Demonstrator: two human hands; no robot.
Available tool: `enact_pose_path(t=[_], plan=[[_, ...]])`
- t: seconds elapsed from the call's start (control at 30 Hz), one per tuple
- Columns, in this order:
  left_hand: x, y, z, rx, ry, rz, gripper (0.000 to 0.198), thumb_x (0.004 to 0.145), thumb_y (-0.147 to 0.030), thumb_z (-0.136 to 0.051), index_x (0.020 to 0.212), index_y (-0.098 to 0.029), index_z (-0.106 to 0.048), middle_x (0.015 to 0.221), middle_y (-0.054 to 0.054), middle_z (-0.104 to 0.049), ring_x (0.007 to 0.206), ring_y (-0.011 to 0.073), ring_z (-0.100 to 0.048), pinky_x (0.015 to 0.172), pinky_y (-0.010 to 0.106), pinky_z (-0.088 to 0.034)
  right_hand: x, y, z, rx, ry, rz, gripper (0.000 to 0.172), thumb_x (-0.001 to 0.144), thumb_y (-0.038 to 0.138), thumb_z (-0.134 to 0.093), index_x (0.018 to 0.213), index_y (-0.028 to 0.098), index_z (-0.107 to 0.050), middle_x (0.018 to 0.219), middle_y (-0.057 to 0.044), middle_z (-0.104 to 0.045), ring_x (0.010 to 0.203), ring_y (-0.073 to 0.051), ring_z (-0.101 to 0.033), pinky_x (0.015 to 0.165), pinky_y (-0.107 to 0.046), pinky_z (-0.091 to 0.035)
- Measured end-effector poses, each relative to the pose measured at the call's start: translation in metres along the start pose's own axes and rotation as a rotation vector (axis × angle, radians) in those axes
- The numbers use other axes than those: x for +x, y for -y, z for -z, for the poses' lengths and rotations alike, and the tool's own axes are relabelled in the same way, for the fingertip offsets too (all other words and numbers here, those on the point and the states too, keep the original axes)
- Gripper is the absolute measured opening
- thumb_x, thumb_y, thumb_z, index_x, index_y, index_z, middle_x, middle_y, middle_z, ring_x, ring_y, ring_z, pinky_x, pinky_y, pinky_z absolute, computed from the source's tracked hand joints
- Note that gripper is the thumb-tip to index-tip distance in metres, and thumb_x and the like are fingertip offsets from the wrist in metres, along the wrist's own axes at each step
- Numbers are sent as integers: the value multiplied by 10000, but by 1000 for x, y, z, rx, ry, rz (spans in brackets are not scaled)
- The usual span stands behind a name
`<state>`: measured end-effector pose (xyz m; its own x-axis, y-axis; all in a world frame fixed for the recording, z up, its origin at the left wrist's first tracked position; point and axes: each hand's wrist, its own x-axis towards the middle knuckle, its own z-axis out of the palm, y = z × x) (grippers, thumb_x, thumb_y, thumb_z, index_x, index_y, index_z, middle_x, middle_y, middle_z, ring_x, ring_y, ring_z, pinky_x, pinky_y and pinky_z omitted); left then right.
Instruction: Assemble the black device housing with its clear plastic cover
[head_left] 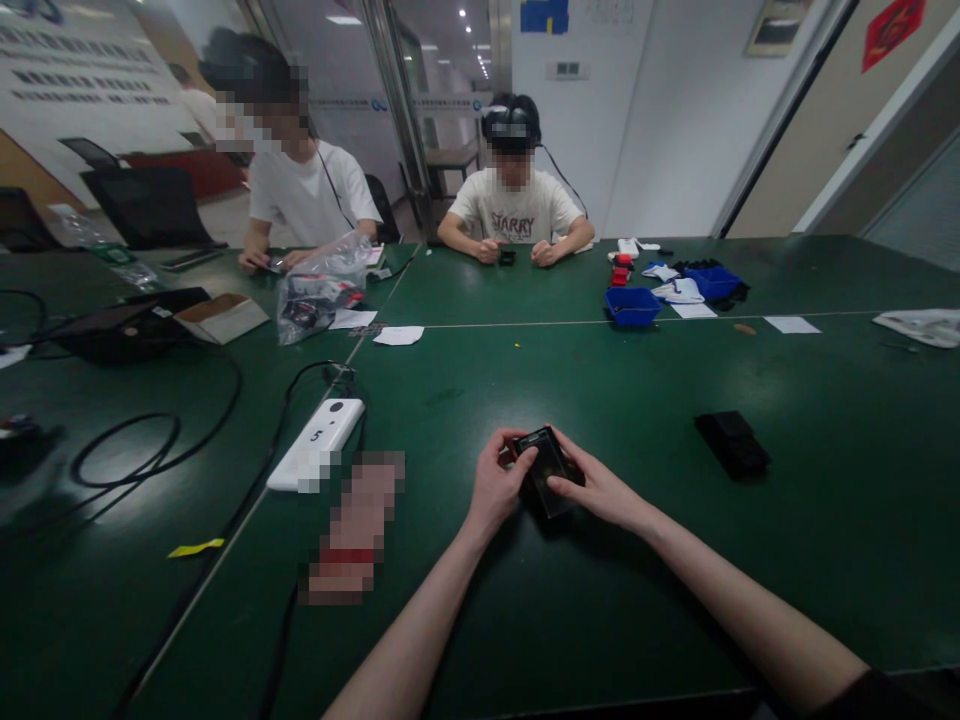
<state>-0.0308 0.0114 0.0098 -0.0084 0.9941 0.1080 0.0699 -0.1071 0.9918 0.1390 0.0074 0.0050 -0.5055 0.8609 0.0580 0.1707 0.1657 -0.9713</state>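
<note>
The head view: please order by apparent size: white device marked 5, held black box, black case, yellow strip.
1. White device marked 5
2. Black box, black case: too alike to rank
3. Yellow strip

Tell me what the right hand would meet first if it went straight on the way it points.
First the black box, which the right hand is touching; past that, probably the left hand, on the box's other side. Exact depth is hard to judge here.

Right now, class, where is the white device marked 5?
In the head view, the white device lies on the green table, left of the left hand and beside a blurred pinkish item.
</note>
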Motion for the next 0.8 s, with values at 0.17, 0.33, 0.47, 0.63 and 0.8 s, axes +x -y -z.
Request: enact_pose_path(t=[0.17,0.33,0.47,0.63,0.8], plan=[[-1,-1,-3,-135,33,102,381,720,-389,-611,1026,-189,-502,802,-5,-504,661,113,-568,511,229,-518,3,8,10,-273,-130,46,639,837,387,-473,1406,230,-229,1380,-97,-413,1237,-228,-412,1009,-408,-344],[-1,2,-6,-162,17,165,459,713,-427,-596,1091,-209,-452,850,2,-475,655,106,-572,456,217,-521,6,17,68,-961,-492,-75,574,842,310,-424,1382,191,-273,1165,-148,-527,983,-257,-544,790,-383,-464],[-2,6,-6,-115,77,157,408,726,-419,-580,1049,-193,-473,867,13,-472,662,105,-558,418,183,-495,7,9,117,-1445,-677,-236,419,833,227,-412,1234,109,-443,1082,-196,-542,908,-287,-530,742,-390,-419],[-2,7,-4,-79,126,148,359,759,-408,-549,1022,-173,-481,875,28,-467,689,112,-544,410,162,-481,5,-9,137,-1602,-692,-367,339,840,107,-314,1091,115,-542,1074,-214,-549,926,-291,-507,723,-388,-388],[-2,7,-3,-46,156,135,327,774,-405,-532,987,-159,-495,876,36,-475,694,114,-532,408,158,-466,4,-21,137,-1608,-659,-371,377,850,99,-262,1046,145,-580,1117,-206,-536,974,-297,-502,747,-417,-401]])
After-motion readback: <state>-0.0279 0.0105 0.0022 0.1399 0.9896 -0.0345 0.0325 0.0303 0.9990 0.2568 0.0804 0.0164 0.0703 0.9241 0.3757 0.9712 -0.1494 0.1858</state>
